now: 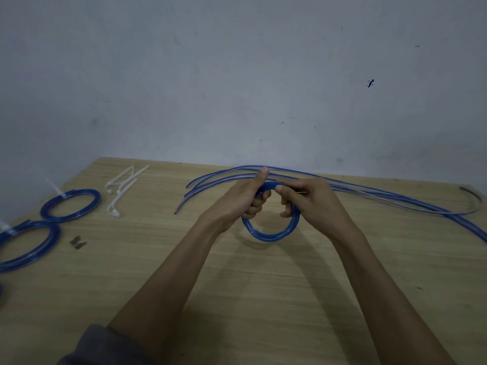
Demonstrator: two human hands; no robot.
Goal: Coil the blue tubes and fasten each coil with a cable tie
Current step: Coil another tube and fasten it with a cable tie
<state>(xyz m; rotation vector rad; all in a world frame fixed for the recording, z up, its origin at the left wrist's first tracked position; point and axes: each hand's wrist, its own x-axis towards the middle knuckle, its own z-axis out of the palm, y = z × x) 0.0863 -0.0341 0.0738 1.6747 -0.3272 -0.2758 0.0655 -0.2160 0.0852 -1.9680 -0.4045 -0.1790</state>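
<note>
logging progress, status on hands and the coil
Left hand and right hand both grip the blue coil. No tie on it yet. Loose cable ties far left, nothing blocking.

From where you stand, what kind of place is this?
Probably a plain workroom or small workshop corner. A bare wooden table stands against a scuffed, unpainted-looking wall, and on it lie only loose blue tubes, tied coils and white cable ties.

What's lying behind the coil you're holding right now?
Loose blue tubes lie uncoiled on the table behind the held coil. Both hands, left and right, hide part of their middle stretch.
</note>
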